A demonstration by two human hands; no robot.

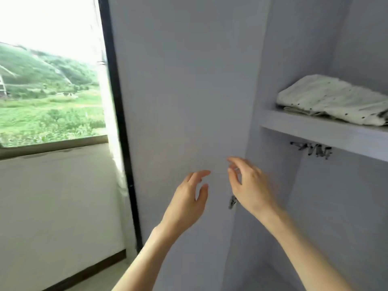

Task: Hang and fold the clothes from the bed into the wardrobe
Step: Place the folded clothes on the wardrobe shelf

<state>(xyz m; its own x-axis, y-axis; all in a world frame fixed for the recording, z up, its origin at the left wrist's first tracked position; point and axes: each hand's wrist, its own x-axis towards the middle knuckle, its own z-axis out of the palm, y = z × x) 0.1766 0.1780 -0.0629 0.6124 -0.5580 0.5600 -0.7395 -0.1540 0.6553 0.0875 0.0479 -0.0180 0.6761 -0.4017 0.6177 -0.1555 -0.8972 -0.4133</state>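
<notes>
Both my hands are raised in front of the pale wardrobe door [184, 91], and neither holds anything. My left hand [190, 198] has its fingers loosely spread and lightly bent, thumb apart from the rest, palm turned toward the right hand. My right hand [249, 185] sits just beside it, slightly higher, fingers relaxed and curved, with the fingertips pointing toward the left hand; a narrow gap separates the two. I cannot tell whether either hand touches the door panel behind it. Just below my right hand, at the door's edge, a small metal hinge [232, 202] shows. Up and to the right of my right hand, well apart from it, a folded white garment with small dark dots [333, 99] lies flat on the wardrobe shelf [315, 131]. Under that shelf, still to the right of and above my right hand, a small dark metal fitting [312, 150] is fixed to its underside; it is too blurred to say more. Below it the wardrobe compartment [336, 206] opens to the right of my right forearm. Far to the left of my left hand, a window [48, 80] looks onto green hills, with a white wall [58, 206] beneath it.
</notes>
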